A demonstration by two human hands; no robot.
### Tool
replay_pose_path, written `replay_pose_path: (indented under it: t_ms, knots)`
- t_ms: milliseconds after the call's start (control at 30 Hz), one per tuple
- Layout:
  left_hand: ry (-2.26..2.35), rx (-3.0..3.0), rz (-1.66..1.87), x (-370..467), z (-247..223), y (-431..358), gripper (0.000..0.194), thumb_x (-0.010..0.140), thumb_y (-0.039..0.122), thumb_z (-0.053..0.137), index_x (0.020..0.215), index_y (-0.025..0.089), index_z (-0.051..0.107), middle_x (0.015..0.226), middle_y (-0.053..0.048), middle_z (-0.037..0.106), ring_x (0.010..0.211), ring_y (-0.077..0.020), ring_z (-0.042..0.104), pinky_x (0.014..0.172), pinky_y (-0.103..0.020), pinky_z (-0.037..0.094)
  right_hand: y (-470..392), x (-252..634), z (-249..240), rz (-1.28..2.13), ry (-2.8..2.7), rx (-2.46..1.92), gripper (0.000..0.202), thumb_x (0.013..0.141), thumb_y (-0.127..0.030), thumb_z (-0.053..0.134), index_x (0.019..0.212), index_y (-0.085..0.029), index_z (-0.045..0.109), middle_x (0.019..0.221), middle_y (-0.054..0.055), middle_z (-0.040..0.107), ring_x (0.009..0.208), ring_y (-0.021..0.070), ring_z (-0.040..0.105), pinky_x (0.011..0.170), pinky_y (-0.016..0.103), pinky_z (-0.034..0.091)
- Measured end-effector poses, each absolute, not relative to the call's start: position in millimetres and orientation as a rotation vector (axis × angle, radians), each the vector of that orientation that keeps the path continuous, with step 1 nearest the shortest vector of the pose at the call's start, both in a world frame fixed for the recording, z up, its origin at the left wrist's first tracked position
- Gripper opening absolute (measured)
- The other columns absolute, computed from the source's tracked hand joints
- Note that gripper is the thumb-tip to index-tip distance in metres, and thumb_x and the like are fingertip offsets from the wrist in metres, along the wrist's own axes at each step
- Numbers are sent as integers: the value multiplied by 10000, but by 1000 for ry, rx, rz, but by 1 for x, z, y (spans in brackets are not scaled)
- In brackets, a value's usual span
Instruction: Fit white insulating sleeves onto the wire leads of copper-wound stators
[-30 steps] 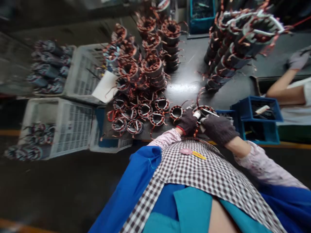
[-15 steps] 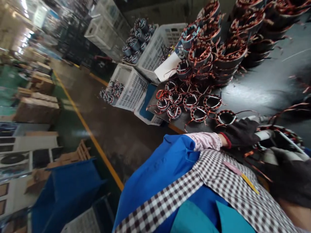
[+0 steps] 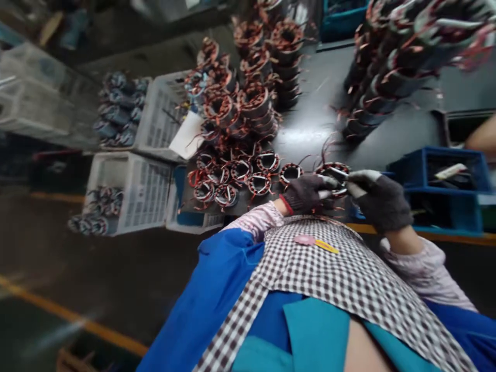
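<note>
A ring-shaped copper-wound stator point(image 3: 334, 168) lies at the front edge of the grey metal table point(image 3: 310, 116), close to my apron. My left hand point(image 3: 310, 193), in a dark glove with pale fingertips, is closed on the near left side of this stator. From the right, my right hand point(image 3: 382, 199), gloved the same way, pinches a thin white strip point(image 3: 341, 172) at the ring's upper right. Just left of my left hand stands another wound ring point(image 3: 290, 173) with several more beside it.
Tall stacks of wound stators point(image 3: 253, 98) rise at the back left and back right. Blue bins point(image 3: 445, 206) sit to the right. White plastic crates point(image 3: 145, 191) holding parts stand to the left. Part of another person's arm point(image 3: 482, 135) shows at the right edge.
The view has swung right and levelled, bringing the right-hand stacks, blue bins and my whole right hand into sight. My right fingertips now pinch the white strip at the ring.
</note>
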State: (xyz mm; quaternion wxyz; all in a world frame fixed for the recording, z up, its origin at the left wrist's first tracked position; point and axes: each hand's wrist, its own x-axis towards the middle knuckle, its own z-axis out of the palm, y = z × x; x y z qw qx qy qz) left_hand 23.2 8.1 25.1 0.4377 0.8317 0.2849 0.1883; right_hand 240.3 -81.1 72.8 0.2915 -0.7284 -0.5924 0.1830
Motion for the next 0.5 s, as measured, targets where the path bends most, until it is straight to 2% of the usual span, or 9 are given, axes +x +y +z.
replay_pose_path:
  t_ms: [100, 233, 267, 333, 400, 500]
  knots:
    - [909, 2098, 496, 3, 26, 14, 306, 1060, 179, 761, 1340, 223, 876, 1280, -85, 882, 1188, -242, 831, 1118, -398, 663, -81, 249, 77, 395, -1573, -1900, 281, 1007, -347, 660, 1166, -206, 844, 1148, 168, 868, 1065, 303, 828, 1000, 440, 667]
    - [871, 2408, 265, -3, 52, 22, 519, 1040, 392, 834, 1524, 214, 776, 1515, -132, 777, 1373, -299, 744, 1192, -431, 606, -72, 244, 73, 519, -1761, -1768, 308, 1057, -262, 626, 1264, -186, 841, 1215, 177, 855, 1138, 280, 808, 1051, 400, 636]
    - [797, 2491, 147, 2, 58, 23, 517, 1048, 428, 824, 1519, 219, 775, 1518, -130, 769, 1366, -299, 741, 1170, -424, 605, -66, 239, 71, 576, -1801, -1745, 328, 1068, -244, 611, 1297, -177, 836, 1249, 179, 851, 1170, 277, 800, 1079, 396, 623]
    - [672, 2616, -97, 14, 68, 23, 385, 1106, 419, 734, 1422, 216, 820, 1409, -126, 804, 1270, -287, 769, 1068, -401, 612, -51, 225, 68, 685, -1819, -1785, 370, 1080, -206, 577, 1354, -157, 820, 1311, 177, 843, 1220, 280, 785, 1112, 396, 603]
    - [607, 2704, -269, 25, 76, 21, 299, 1134, 346, 660, 1298, 195, 860, 1272, -137, 829, 1186, -291, 789, 973, -387, 599, -38, 211, 71, 795, -1809, -1925, 386, 1088, -196, 564, 1381, -146, 811, 1327, 172, 842, 1211, 292, 784, 1075, 393, 604]
    - [660, 2747, -389, 32, 86, 15, 282, 1117, 307, 652, 1228, 176, 877, 1201, -158, 840, 1138, -314, 807, 879, -379, 579, -29, 196, 84, 893, -1818, -2106, 401, 1140, -242, 516, 1400, -150, 806, 1339, 183, 838, 1178, 297, 783, 998, 359, 583]
